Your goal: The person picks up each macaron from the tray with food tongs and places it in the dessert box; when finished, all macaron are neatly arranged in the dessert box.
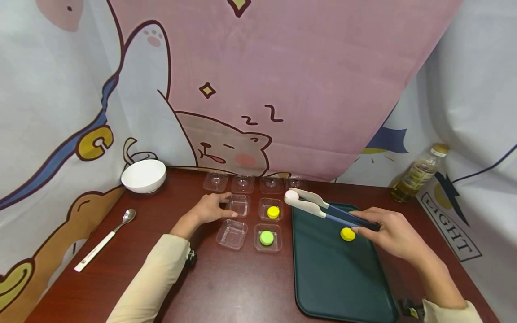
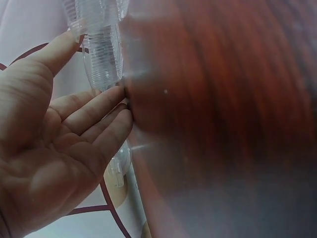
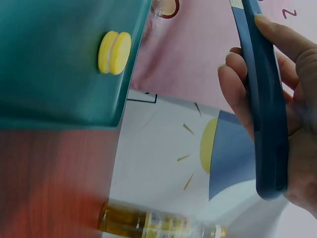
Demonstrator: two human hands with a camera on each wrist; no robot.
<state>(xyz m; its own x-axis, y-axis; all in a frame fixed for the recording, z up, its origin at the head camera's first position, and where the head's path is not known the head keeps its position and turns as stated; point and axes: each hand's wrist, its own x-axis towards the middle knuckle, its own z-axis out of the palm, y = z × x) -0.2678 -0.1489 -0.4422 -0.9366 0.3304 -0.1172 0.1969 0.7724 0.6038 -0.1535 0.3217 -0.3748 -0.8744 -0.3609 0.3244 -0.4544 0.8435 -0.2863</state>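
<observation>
Tongs [image 1: 339, 220], long axis angled leftward, gripped by right hand [image 1: 389, 231]; pale round piece [image 1: 291, 196] pinched at tips, held right of clear container [image 1: 241, 205], which is touched by left hand [image 1: 211, 208], thumb and fingers spread

1. Tongs [image 1: 308, 207]: blue handles, pale tips, gripped by the right hand [image 1: 393, 231], slanting above the tabletop [image 1: 246, 278].
2. White round piece [image 1: 291, 196]: held between the tong tips.
3. Clear plastic container [image 1: 241, 205]: squarish, open-topped, on the tabletop, beside the left hand's [image 1: 210, 208] spread thumb and fingers; a similar container [image 1: 263, 210] holds a yellow macaron [image 1: 273, 212].
</observation>
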